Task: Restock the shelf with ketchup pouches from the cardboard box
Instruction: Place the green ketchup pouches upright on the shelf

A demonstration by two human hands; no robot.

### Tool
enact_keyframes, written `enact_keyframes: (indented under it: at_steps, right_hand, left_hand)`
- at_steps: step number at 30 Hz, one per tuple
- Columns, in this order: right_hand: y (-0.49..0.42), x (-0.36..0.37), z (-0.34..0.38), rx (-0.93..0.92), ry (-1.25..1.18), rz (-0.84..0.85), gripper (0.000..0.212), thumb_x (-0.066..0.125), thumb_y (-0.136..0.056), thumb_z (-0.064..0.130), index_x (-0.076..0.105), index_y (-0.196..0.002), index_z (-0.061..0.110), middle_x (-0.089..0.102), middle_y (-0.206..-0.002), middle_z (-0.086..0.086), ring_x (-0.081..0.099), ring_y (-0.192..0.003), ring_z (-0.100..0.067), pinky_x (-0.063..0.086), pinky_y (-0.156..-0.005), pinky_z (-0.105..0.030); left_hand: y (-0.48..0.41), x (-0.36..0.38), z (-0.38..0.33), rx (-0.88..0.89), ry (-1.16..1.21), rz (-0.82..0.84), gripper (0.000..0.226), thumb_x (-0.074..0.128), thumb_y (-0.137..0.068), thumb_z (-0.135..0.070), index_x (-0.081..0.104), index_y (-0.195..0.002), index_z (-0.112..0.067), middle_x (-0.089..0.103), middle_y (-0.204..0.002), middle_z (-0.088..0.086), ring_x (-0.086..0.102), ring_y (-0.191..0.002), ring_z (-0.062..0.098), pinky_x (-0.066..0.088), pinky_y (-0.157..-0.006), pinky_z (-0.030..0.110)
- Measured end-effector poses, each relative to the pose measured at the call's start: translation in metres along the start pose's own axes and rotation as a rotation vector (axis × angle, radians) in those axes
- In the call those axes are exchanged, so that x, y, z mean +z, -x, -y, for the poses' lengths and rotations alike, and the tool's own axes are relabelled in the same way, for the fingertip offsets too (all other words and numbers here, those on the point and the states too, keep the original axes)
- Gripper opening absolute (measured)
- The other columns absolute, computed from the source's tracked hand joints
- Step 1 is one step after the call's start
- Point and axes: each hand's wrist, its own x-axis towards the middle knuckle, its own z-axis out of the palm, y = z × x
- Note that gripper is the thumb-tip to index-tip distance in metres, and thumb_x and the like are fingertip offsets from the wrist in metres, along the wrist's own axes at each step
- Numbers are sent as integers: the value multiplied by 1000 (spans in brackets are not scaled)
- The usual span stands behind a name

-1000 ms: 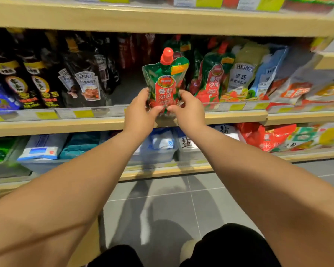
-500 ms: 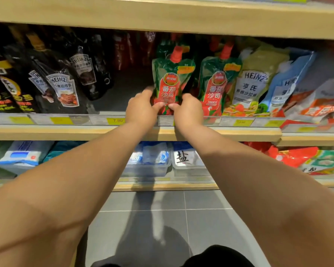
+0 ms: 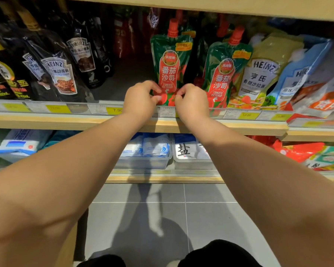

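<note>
Fingers (image 3: pixel 152 87) curled: left hand (image 3: pixel 140 100), right hand (image 3: pixel 192 103) pinch ketchup pouch (image 3: pixel 170 62) base.

Wooden shelf (image 3: pixel 46 121) — ketchup pouches (image 3: pixel 171 62), Heinz sauces (image 3: pixel 60 74)

Two hands (image 3: pixel 141 99) (image 3: pixel 191 102) are in view, along with two green ketchup pouches (image 3: pixel 170 68) (image 3: pixel 223 78) in the front row, at least two more red caps (image 3: pixel 178 15) (image 3: pixel 222 26) behind, three dark Heinz pouches (image 3: pixel 59 78) (image 3: pixel 81 54) (image 3: pixel 32 64), one olive Heinz pouch (image 3: pixel 262 74), one blue Heinz pouch (image 3: pixel 297 78) and two clear tubs (image 3: pixel 143 162) (image 3: pixel 193 163) below.
</note>
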Motion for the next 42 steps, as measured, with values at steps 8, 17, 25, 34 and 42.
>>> enact_keyframes:
  at_steps: [8,17,25,34,42]
  right_hand:
    - [-5,4,12,113,69,54,30,51,-85,1,54,-113,10,63,-107,-10,61,-93,-29,46,-68,-33]
    - [-6,3,15,123,122,136,47,56,-83,13,43,-128,14,58,-118,-10,59,-102,-30,48,-74,-36]
    - [32,-2,18,-79,157,64,39,47,-92,19,46,-129,7,55,-125,-12,50,-115,-31,42,-95,-40]
    - [126,32,79,-228,204,92,37,48,-89,13,54,-125,7,59,-122,-13,49,-116,-30,33,-100,-35]
    - [223,121,150,-154,162,351,34,50,-87,16,58,-120,9,60,-122,-13,48,-117,-30,38,-99,-40]
  left_hand:
    - [-14,1,-9,46,-184,165,35,51,-94,-15,54,-129,-15,60,-124,12,55,-113,27,40,-94,32]
    - [-18,7,-9,70,-245,245,31,46,-96,-19,55,-126,-17,59,-120,13,54,-107,30,45,-89,38]
    - [12,-22,2,163,-134,188,46,53,-92,-23,44,-137,-18,47,-139,13,42,-128,29,33,-103,32]
    - [106,-91,88,102,37,63,28,57,-87,-14,64,-114,-19,64,-110,5,58,-90,16,36,-79,14]
    - [190,-158,210,-76,-42,230,26,58,-86,-16,65,-110,-19,67,-109,3,61,-78,20,48,-79,31]
